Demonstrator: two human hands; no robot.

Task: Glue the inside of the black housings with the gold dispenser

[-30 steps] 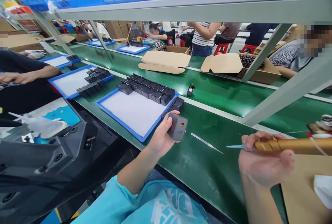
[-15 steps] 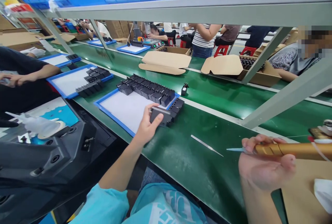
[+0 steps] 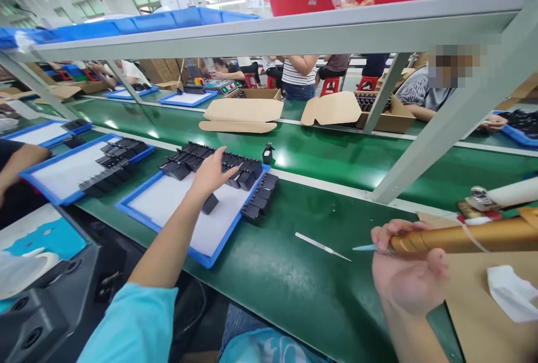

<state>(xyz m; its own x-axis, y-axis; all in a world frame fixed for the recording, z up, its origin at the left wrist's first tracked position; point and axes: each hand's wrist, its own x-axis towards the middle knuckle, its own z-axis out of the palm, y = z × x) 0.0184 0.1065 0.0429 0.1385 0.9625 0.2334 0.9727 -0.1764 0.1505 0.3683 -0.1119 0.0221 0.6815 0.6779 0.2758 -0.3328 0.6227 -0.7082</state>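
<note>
My left hand [image 3: 211, 173] is over the white-lined blue tray [image 3: 147, 192], fingers spread and nothing in its grasp. Just below it, a single black block [image 3: 210, 204] sits on the tray's white surface. Rows of similar black blocks [image 3: 244, 175] fill the tray's far side, and another short row [image 3: 261, 198] stands along its right edge. My right hand [image 3: 409, 270] is closed around a gold cylindrical hand tool [image 3: 458, 238] whose pale blue pointed tip faces left. Between the hands, a thin flat metal strip [image 3: 323, 246] with a tapered end lies on the green bench.
A lone black piece [image 3: 268, 153] stands on the green belt beyond the tray. Further left is another blue tray [image 3: 59, 175] of blocks, beside a co-worker's arm [image 3: 23, 164]. A slanted grey post [image 3: 437, 133] rises at right. Cardboard [image 3: 483, 307] and white tissue [image 3: 513, 293] lie near my right hand.
My left hand has moved left from the tray's right edge and let go of a black block, now on the tray. The right hand still holds the gold tool. The view has shifted right.
</note>
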